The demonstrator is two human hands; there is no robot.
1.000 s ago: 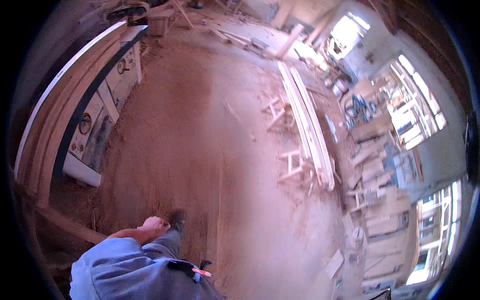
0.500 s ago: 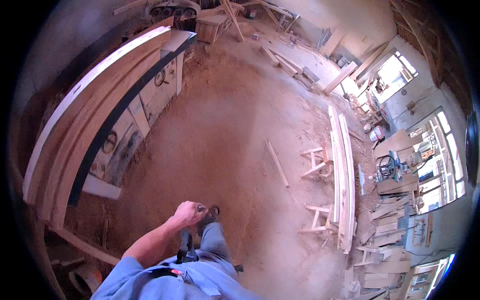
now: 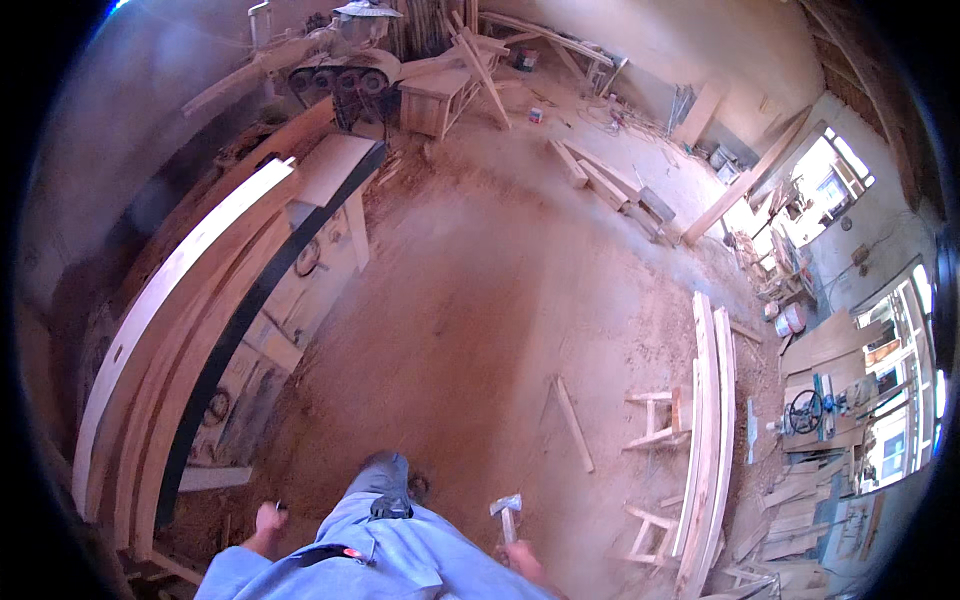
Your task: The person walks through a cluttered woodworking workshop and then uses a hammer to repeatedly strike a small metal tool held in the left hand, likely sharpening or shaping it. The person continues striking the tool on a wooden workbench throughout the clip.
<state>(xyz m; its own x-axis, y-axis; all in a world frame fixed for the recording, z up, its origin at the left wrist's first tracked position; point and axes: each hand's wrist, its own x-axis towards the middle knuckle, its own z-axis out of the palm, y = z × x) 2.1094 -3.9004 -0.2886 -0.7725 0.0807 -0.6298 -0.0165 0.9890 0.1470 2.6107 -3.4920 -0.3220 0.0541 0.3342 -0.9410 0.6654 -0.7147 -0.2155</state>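
Person's right hand [image 3: 521, 557]: fingers wrapped round metal-headed tool [image 3: 507, 504]; left hand [image 3: 267, 524]: fingers curled on small dark object [image 3: 281, 506]. Beams [image 3: 707, 430] beyond right fingers.

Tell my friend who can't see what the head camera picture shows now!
A bare right hand grips a metal-headed, wooden-handled tool, while the bare left hand seems to hold a small dark object. Long pale wooden beams rest on wooden trestles at right, above a dusty brown floor.
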